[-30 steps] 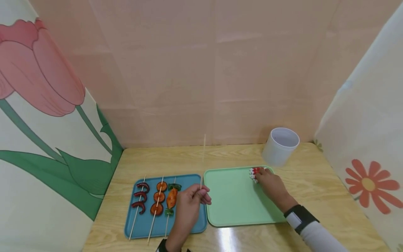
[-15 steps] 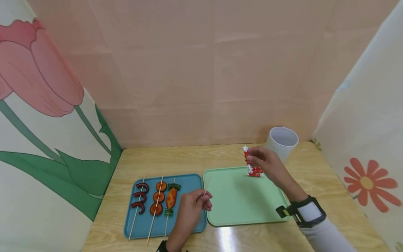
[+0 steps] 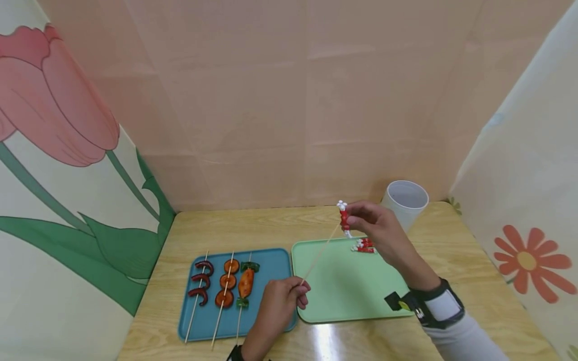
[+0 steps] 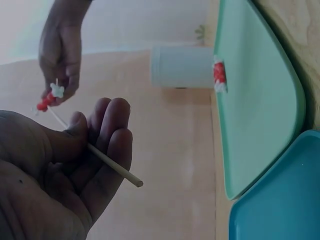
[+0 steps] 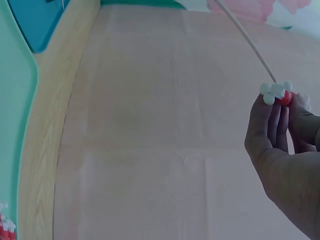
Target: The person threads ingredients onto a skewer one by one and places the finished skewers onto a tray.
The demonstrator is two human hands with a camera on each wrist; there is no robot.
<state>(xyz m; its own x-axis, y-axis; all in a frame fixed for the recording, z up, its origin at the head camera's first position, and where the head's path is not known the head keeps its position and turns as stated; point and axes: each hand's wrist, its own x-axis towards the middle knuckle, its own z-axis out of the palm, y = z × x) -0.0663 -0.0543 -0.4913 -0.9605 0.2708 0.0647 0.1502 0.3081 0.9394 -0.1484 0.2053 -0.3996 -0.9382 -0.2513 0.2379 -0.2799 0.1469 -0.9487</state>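
Observation:
My left hand (image 3: 281,301) pinches a thin wooden skewer (image 3: 319,255) near its lower end, above the seam between the two trays. The skewer slants up and right. My right hand (image 3: 383,229) holds a small red piece with white knobbed ends (image 3: 344,219) between thumb and fingers, above the far edge of the green tray (image 3: 334,296). In the right wrist view, the skewer (image 5: 250,42) reaches the white end of that piece (image 5: 274,92); whether its tip has entered cannot be told. More red-and-white pieces (image 3: 364,245) lie at the green tray's far right.
On the left, a blue tray (image 3: 275,258) bears a skewer with dark red curled pieces (image 3: 199,282), one with round orange-brown slices (image 3: 226,282) and one with an orange piece between green ones (image 3: 246,283). A white cup (image 3: 404,203) stands behind the green tray.
My right hand has lifted one red-and-white piece off the green tray and brought it up and left. My left hand has tilted the skewer from upright towards that piece.

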